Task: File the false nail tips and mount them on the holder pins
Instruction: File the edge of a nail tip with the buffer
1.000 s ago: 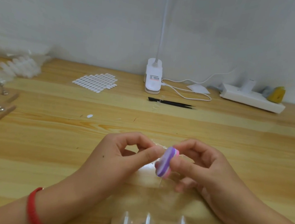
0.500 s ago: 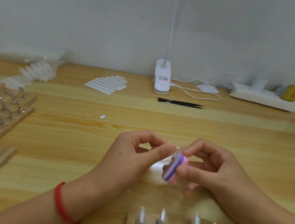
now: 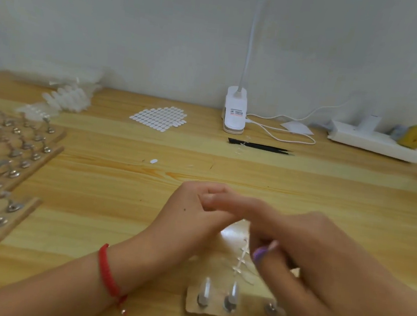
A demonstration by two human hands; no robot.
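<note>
My left hand [image 3: 195, 216] rests on the wooden table, thumb and forefinger pinched together on a clear nail tip that I can barely make out. My right hand [image 3: 315, 261] is blurred with motion; its fingers reach across my left fingertips while it grips the purple and pink nail file [image 3: 262, 252] low in the palm. Under the hands lies a clear sprue of nail tips [image 3: 241, 261]. Near the table's front edge sits a small holder strip [image 3: 210, 312] with pins, two of which carry tips; my right hand covers its right end.
Wooden holder boards [image 3: 7, 161] with several metal pins lie at the left. A bag of clear tips [image 3: 66, 97], a sheet of white stickers [image 3: 158, 117], a clip lamp base [image 3: 235, 114], black tweezers [image 3: 260, 146] and a power strip [image 3: 375, 143] line the back.
My right hand has swung left over my left fingertips, and the file has dropped lower, away from the pinched tip. The view has shifted, showing more of the boards at the left.
</note>
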